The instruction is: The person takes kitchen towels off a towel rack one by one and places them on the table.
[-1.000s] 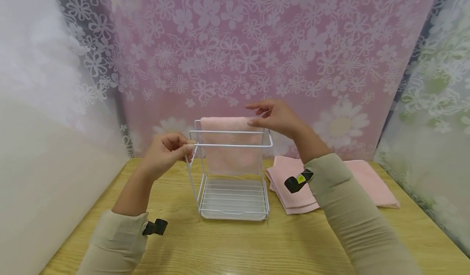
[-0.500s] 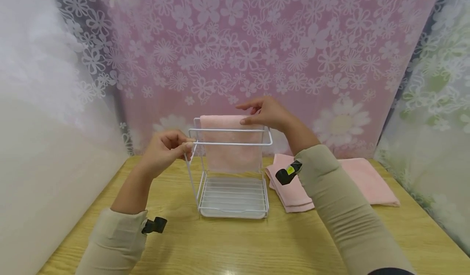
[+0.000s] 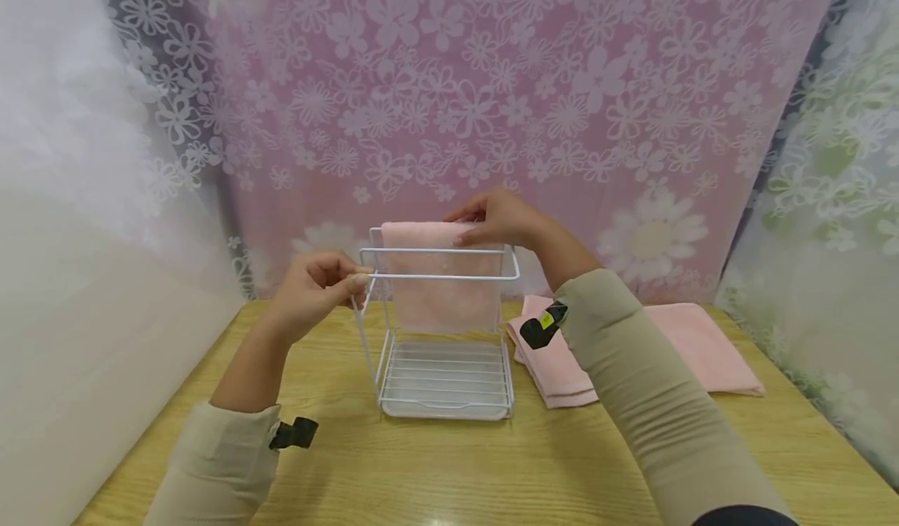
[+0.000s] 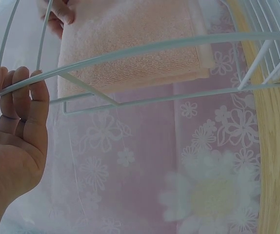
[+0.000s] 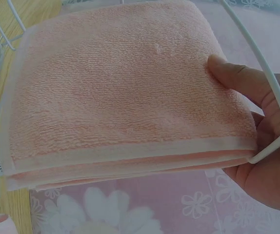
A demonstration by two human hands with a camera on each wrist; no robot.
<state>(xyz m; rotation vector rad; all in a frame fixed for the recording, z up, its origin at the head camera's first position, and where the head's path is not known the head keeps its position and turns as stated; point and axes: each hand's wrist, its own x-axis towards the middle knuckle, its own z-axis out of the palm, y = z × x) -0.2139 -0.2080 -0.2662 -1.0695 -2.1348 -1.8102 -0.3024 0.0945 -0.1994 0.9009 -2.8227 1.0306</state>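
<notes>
A white wire rack (image 3: 449,277) stands on the table, its slatted base over a pale tray (image 3: 449,397). Thumb and fingertips of my left hand (image 3: 319,284) pinch the rack's upper left corner; in the left wrist view, that hand (image 4: 18,131) shows its fingers bent at the wire. A folded pink towel (image 3: 445,303) hangs over the rear top bar. At its top edge, toward the right end, my right hand (image 3: 502,220) pinches it, thumb in front and fingers behind. The right wrist view shows the towel's (image 5: 125,87) layered, pale-hemmed edge.
More folded pink towels (image 3: 555,370) lie on the wooden table (image 3: 449,471) right of the rack, partly hidden under my right sleeve. A pink floral curtain (image 3: 449,104) hangs behind, with pale walls (image 3: 105,198) at the sides.
My right hand has moved a little left along the towel's top edge, and its fingers have come down behind the towel. The left hand stays at the rack's corner.
</notes>
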